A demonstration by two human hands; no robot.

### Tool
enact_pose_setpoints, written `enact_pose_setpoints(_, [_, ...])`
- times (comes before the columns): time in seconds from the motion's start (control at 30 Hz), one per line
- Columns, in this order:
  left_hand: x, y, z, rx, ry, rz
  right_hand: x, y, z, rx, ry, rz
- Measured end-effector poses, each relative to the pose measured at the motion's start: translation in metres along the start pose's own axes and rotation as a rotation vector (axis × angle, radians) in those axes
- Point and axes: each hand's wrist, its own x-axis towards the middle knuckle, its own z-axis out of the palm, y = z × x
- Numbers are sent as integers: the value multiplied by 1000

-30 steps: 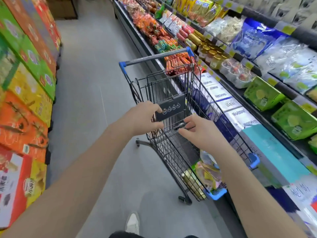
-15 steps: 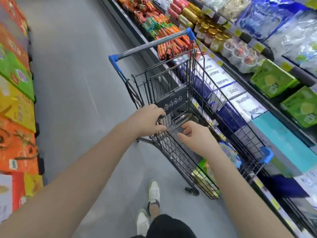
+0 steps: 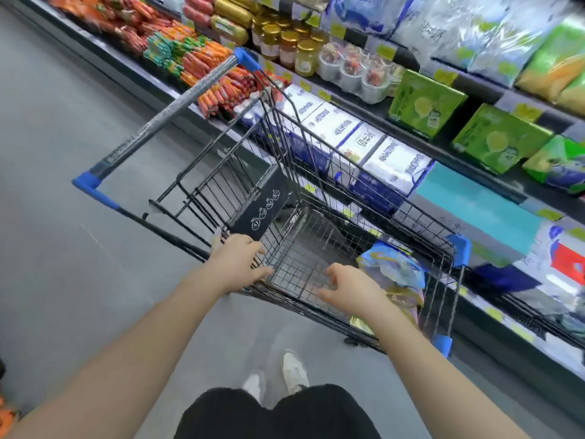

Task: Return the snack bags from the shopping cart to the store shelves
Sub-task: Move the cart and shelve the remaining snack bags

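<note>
Head view of a store aisle. A black wire cart with blue plastic corner caps and a grey tubular handle stands slantwise on the smooth grey floor, its far side close along the shelves on the right. The snack bags, glossy and crinkled in blue and yellow, lie in the near right corner of the basket, behind its wire mesh. The left hand grips the near rim just beside the black seat flap, fingers bent over the wire. The right hand hovers over the basket with loosely spread fingers, holding nothing, just left of the bags. The shelves carry orange sausage packs, gold-lidded glass jars, clear plastic cups, white and blue cartons, flat green boxes and large soft bags. White shoes show at the near edge.
</note>
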Motion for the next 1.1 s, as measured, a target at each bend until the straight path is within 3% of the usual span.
enact_pose_setpoints(0.23, [14, -9, 34, -108, -258, 201, -18, 20, 40, 190, -52, 285])
enact_pose_setpoints(0.37, [15, -22, 59, -18, -154, 286, -31, 21, 68, 285, 31, 390])
enact_pose_setpoints(0.5, [25, -21, 62, -13, -223, 256, -35, 25, 95, 402, 199, 502])
enact_pose_setpoints(0.67, [28, -14, 67, 4, -155, 237, -40, 20, 117, 86, 312, 560])
enact_pose_setpoints(0.9, [19, -15, 77, 39, -101, 229, -43, 25, 116, 89, 186, 537])
enact_pose_setpoints(1.1, [10, -12, 86, 65, -86, 260, -59, 26, 133, 141, 205, 572])
